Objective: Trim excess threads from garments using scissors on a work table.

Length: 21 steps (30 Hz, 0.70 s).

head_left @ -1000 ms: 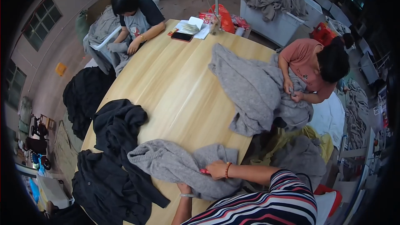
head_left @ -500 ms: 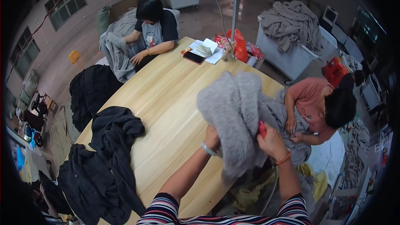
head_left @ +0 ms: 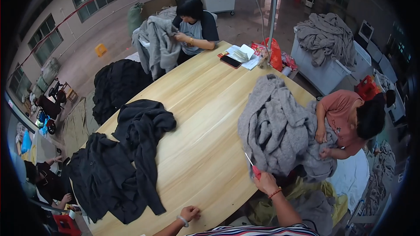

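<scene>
My right hand grips a red-handled tool with a thin, pale metal shaft that points away from me; its exact kind is not clear. The tip lies beside a heaped grey knit garment at the right of the table. My left hand, with a pale bracelet at the wrist, rests by the table's near edge, fingers loosely curled and nothing seen in them. To its left lie dark garments, spread over the light wooden table.
A person in a pink top handles grey cloth at the right edge. Another person holds a grey knit at the far side. A phone, papers and a red bag sit at the far end. Bins stand beyond.
The grey garment has gone from my hands onto the table at the right. My left hand has let go and dropped to the near edge. The right hand still holds the tool, now lower.
</scene>
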Available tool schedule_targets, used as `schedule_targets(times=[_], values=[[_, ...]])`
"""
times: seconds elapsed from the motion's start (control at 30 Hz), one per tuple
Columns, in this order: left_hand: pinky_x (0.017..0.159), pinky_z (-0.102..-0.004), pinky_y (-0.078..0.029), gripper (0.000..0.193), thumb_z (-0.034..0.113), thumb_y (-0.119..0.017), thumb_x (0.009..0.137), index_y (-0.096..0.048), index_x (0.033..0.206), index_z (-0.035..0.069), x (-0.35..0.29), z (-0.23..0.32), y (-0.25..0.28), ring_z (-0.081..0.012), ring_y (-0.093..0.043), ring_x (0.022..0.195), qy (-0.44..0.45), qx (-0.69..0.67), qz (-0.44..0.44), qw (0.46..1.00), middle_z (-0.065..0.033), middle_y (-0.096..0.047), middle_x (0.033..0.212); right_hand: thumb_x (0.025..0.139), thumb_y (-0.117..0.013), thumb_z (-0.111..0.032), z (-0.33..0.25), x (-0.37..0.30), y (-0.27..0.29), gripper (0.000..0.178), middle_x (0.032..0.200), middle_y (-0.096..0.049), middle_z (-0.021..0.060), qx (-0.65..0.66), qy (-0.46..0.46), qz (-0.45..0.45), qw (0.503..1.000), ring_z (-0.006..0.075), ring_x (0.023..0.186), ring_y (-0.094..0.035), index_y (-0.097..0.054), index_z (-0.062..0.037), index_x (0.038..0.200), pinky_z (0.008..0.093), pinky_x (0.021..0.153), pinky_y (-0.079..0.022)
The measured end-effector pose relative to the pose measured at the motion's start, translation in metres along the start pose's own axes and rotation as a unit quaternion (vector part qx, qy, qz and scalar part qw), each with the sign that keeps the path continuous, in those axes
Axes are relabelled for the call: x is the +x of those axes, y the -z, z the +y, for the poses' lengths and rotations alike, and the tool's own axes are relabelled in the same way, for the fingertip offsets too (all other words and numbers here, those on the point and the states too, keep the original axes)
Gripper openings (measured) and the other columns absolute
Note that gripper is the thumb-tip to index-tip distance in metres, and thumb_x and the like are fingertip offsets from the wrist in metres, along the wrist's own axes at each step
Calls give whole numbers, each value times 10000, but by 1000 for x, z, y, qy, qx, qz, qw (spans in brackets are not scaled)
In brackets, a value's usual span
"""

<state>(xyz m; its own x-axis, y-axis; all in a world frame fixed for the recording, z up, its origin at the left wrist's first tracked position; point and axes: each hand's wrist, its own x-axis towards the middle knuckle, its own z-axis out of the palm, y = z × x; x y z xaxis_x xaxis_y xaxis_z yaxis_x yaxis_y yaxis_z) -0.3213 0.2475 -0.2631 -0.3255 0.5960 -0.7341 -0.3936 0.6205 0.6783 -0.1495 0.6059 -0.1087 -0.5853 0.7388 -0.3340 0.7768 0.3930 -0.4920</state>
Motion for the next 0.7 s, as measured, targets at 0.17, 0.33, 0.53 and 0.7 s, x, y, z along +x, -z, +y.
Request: schedule_targets(times=[0.17, 0.33, 0.53, 0.7], values=[[551, -348, -573, 219, 172, -564, 912, -555, 926, -46, -63, -65, 66, -258, -667, 600, -9, -93, 68, 993, -180, -660, 740, 828, -622, -312, -65, -56, -51, 333, 871, -643, 238, -4, 42, 23, 999, 415, 856, -614, -603, -12, 973, 479, 770, -486], [489, -352, -554, 207, 163, -574, 905, -540, 888, -41, -96, -102, 91, -265, -656, 556, -49, -161, 86, 982, -194, -651, 710, 848, -593, -391, -115, -129, -91, 388, 856, -645, 242, -18, 6, 21, 1000, 409, 860, -621, -639, -9, 890, 471, 781, -489], [439, -306, -509, 244, 165, -596, 883, -563, 726, -20, -127, -111, 91, -184, -611, 461, -177, -6, 152, 972, -107, -633, 593, 842, -597, -433, -112, -200, -101, 448, 832, -646, 245, 4, -66, 15, 998, 402, 855, -628, -660, 10, 831, 465, 770, -500], [401, -333, -414, 279, 245, -646, 879, -557, 777, 1, -118, -123, 100, -192, -501, 454, -122, -57, 64, 989, -96, -554, 607, 849, -587, -447, -71, -260, -112, 433, 808, -648, 233, 15, -113, 59, 992, 391, 820, -635, -672, -23, 857, 457, 728, -499]])
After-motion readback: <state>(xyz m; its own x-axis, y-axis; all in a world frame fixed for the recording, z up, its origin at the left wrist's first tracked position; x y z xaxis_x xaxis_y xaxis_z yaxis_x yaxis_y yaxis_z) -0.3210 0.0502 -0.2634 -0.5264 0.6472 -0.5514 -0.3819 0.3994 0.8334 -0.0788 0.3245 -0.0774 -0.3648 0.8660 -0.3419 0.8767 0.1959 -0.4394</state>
